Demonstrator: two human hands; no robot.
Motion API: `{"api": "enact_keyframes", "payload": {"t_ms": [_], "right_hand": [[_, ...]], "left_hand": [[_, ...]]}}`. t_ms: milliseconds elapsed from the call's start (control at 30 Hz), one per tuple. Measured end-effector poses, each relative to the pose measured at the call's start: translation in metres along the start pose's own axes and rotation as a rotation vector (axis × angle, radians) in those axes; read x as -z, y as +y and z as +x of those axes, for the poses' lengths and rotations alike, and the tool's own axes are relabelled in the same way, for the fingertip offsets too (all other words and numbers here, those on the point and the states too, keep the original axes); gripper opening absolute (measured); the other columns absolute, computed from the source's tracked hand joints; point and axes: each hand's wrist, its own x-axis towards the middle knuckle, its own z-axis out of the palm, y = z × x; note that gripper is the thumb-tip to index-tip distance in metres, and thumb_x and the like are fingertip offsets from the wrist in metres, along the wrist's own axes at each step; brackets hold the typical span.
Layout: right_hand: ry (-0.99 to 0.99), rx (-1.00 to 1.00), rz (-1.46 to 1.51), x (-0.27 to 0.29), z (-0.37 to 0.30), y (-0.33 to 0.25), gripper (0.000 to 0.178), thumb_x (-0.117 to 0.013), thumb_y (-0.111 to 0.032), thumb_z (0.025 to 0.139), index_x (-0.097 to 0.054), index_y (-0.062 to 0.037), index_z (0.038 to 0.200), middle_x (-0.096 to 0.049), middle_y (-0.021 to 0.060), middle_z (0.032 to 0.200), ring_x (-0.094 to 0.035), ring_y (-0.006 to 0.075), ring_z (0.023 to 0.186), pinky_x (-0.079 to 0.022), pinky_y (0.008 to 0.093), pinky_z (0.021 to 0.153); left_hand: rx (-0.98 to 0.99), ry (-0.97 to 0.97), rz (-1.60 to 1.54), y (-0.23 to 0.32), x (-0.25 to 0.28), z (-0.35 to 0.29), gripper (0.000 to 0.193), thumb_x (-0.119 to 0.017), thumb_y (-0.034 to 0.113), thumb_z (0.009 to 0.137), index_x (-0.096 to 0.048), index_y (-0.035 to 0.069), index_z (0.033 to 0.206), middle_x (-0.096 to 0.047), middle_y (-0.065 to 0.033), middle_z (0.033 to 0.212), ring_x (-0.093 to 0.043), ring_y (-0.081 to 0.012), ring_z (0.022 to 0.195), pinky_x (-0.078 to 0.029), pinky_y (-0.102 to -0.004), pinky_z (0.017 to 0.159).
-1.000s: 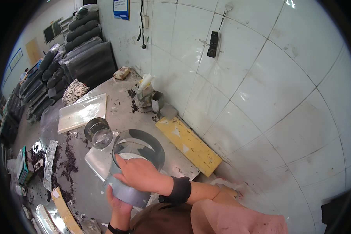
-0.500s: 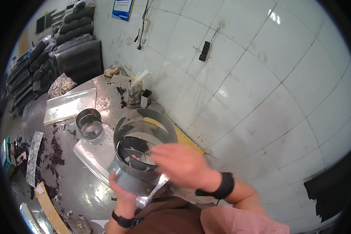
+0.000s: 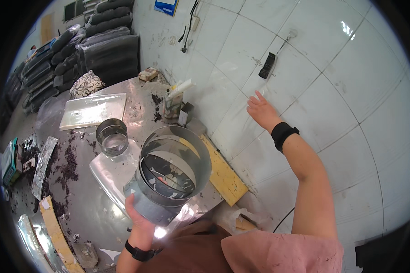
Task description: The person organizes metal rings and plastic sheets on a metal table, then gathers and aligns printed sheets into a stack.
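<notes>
A round grey sheet-metal duct fitting (image 3: 152, 210) rests in my left hand (image 3: 140, 224), which grips its lower side with the thumb outside. The fitting has a wide ring at its top and a narrower ring within. Inside, dark pieces with pale flecks show, and a bit of a fingertip appears among them. My right hand (image 3: 264, 113) is stretched out in front of the tiled wall, fingers apart, with nothing in it. It is below a black block-shaped device (image 3: 267, 66) hanging on the wall; a gap separates them.
The metal table (image 3: 89, 200) carries dark crumbs, a smaller metal ring (image 3: 112, 139), a clear-topped slab (image 3: 93, 111) and a container of tubes (image 3: 173, 105). A yellow board (image 3: 221, 170) lies along the wall. Dark wrapped rolls and panels (image 3: 109, 54) are stacked behind.
My right hand has left the fitting's rim and swung up and right toward the wall, its fingers opening out. My left hand still holds the fitting. The view has shifted slightly.
</notes>
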Motion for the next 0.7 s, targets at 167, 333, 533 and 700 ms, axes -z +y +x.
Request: {"api": "enact_keyframes", "payload": {"t_ms": [167, 333, 533, 700], "right_hand": [[-0.226, -0.093, 0.124, 0.001, 0.012, 0.03, 0.009, -0.055, -0.014, 0.078, -0.064, -0.0097, 0.077, -0.063, 0.0046, 0.073, -0.061, 0.0246, 0.084, -0.045, 0.0395, 0.08], [0.038, -0.334, 0.483, 0.07, 0.035, 0.049, 0.01, -0.054, -0.015, 0.079, -0.061, -0.008, 0.077, -0.062, 0.0125, 0.075, -0.06, 0.0318, 0.072, -0.047, 0.0412, 0.058], [-0.278, -0.069, 0.667, 0.019, 0.062, 0.006, 0.013, -0.055, -0.021, 0.081, -0.061, -0.0085, 0.08, -0.061, 0.0119, 0.078, -0.058, 0.0333, 0.077, -0.046, 0.0434, 0.065], [-0.233, -0.174, 0.811, -0.019, 0.044, -0.008, 0.014, -0.055, -0.018, 0.076, -0.061, -0.006, 0.076, -0.062, 0.0142, 0.077, -0.06, 0.0336, 0.077, -0.046, 0.0448, 0.064]], "left_hand": [[0.053, -0.042, -0.025, -0.026, -0.002, 0.054, 0.074, -0.054, 0.043, 0.076, -0.035, 0.001, 0.133, -0.047, -0.0205, 0.127, -0.046, -0.0336, 0.116, -0.035, -0.047, 0.101], [0.115, 0.021, -0.072, -0.035, -0.004, 0.096, 0.075, -0.053, 0.047, 0.077, -0.034, 0.002, 0.134, -0.045, -0.0198, 0.128, -0.044, -0.0346, 0.118, -0.034, -0.0483, 0.101], [0.256, -0.265, -0.222, -0.062, -0.05, 0.163, 0.071, -0.052, 0.043, 0.078, -0.034, 0.002, 0.133, -0.045, -0.0196, 0.13, -0.046, -0.0352, 0.117, -0.036, -0.05, 0.099], [0.388, -0.071, -0.186, -0.116, -0.012, 0.224, 0.063, -0.051, 0.031, 0.077, -0.037, 0.001, 0.13, -0.048, -0.0198, 0.126, -0.049, -0.0373, 0.113, -0.038, -0.0506, 0.098]]}}
